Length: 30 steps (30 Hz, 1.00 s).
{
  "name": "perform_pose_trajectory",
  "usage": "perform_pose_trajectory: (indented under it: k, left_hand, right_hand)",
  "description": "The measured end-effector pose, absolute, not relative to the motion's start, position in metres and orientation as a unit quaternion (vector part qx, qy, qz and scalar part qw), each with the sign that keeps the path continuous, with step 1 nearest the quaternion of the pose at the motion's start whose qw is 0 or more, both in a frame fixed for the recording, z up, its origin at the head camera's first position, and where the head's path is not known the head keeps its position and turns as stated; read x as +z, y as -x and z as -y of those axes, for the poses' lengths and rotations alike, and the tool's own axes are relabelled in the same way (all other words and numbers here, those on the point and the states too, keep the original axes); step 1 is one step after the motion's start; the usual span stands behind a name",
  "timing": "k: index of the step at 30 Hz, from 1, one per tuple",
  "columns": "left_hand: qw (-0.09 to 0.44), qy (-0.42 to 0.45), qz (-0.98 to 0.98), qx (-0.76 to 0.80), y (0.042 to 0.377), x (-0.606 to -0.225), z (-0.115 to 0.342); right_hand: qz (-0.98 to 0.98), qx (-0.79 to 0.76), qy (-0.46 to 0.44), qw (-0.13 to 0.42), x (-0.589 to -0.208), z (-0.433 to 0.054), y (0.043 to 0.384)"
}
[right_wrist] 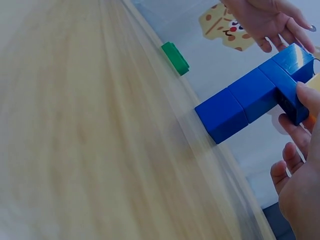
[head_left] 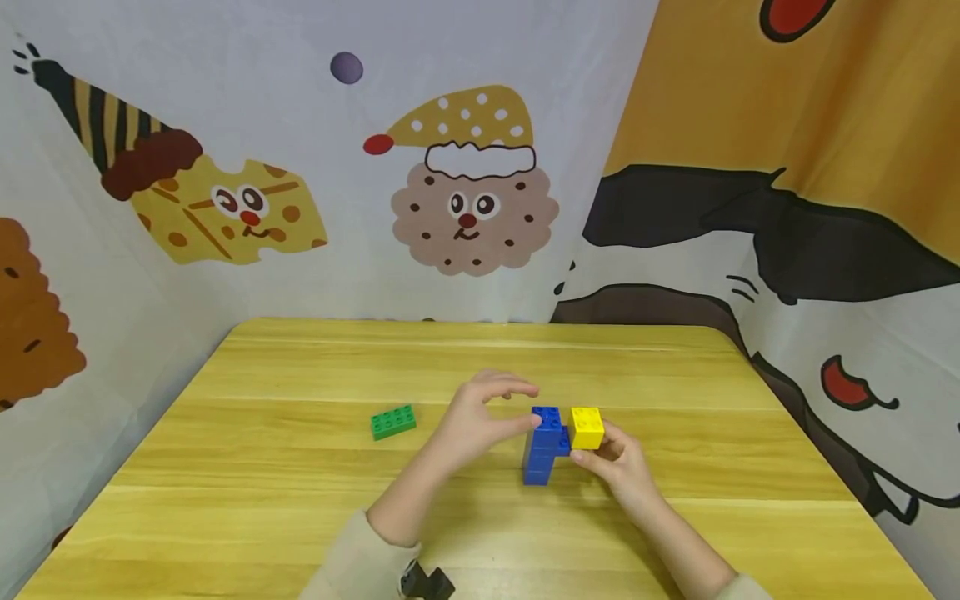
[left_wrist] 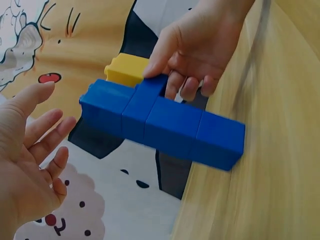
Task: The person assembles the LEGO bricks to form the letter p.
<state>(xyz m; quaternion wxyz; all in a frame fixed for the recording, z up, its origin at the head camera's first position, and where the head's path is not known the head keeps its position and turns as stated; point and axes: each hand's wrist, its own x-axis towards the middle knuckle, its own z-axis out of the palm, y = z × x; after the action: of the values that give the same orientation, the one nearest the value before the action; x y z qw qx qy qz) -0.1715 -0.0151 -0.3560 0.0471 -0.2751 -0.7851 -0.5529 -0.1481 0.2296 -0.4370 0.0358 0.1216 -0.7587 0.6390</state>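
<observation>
A tower of stacked blue bricks [head_left: 536, 467] stands upright on the table, with one long blue brick [left_wrist: 145, 102] jutting sideways near its top. On that jutting part sits a yellow brick [head_left: 587, 429], beside the tower's top block. My right hand [head_left: 624, 473] pinches the yellow brick at its lower edge, the thumb also against the end of the jutting blue brick in the left wrist view. My left hand [head_left: 476, 417] is at the tower's other side, fingers spread and holding nothing, its thumb close by the top blue block [right_wrist: 294, 61].
A green brick [head_left: 393, 422] with studs up lies on the wooden table [head_left: 300, 500], left of my left hand. Behind the table hangs a curtain [head_left: 300, 100] printed with cartoon figures. A dark device [head_left: 427, 581] is worn at my left wrist.
</observation>
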Motion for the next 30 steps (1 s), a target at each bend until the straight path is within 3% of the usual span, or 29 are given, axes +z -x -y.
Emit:
perform_pose_trajectory:
  k: [15, 30]
  left_hand:
    - [0.042, 0.212, 0.805, -0.552, 0.156, -0.342, 0.061]
    - [0.085, 0.219, 0.803, -0.548, 0.173, -0.385, 0.113]
  right_hand:
    - [0.754, 0.644, -0.119, 0.044, -0.437, -0.227, 0.148]
    - [0.751, 0.648, -0.120, 0.040, -0.438, -0.227, 0.150]
